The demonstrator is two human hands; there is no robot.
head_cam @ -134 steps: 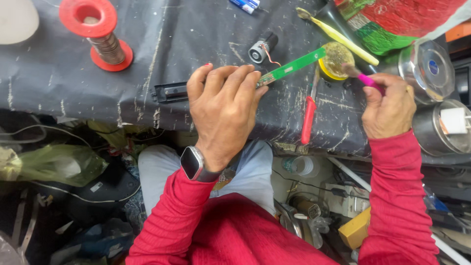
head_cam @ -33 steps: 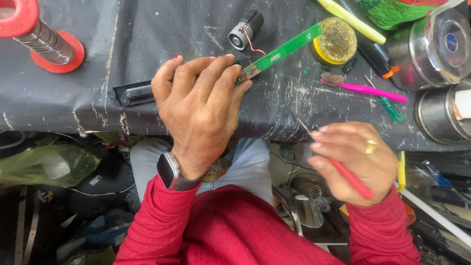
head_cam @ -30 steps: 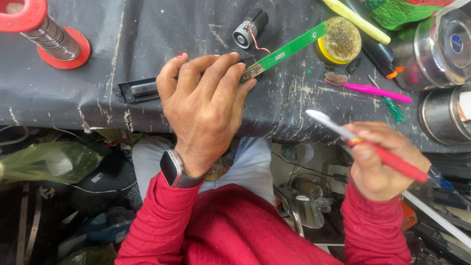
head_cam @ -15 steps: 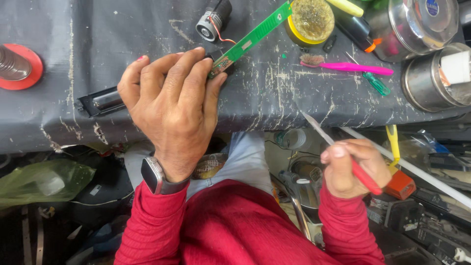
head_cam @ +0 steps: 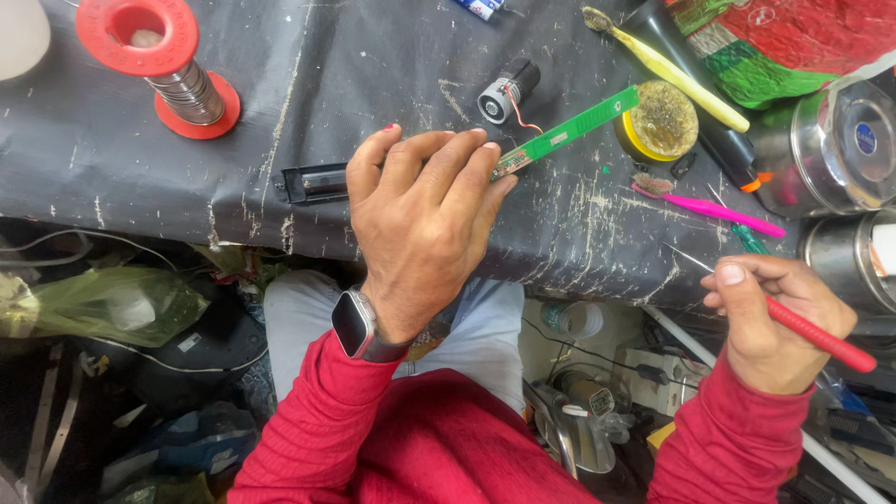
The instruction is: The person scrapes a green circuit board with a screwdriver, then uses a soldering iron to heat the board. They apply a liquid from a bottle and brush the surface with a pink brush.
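Left hand on green board; right hand with red-handled tool.

Left hand [head_cam: 425, 219] lies palm-down, fingers together, pressing the green circuit strip [head_cam: 569, 129] onto the black-covered bench [head_cam: 355, 65] (near a small motor [head_cam: 507, 90]). Right hand [head_cam: 770, 322] pinches the red-handled tool [head_cam: 814, 332] at the bench edge.
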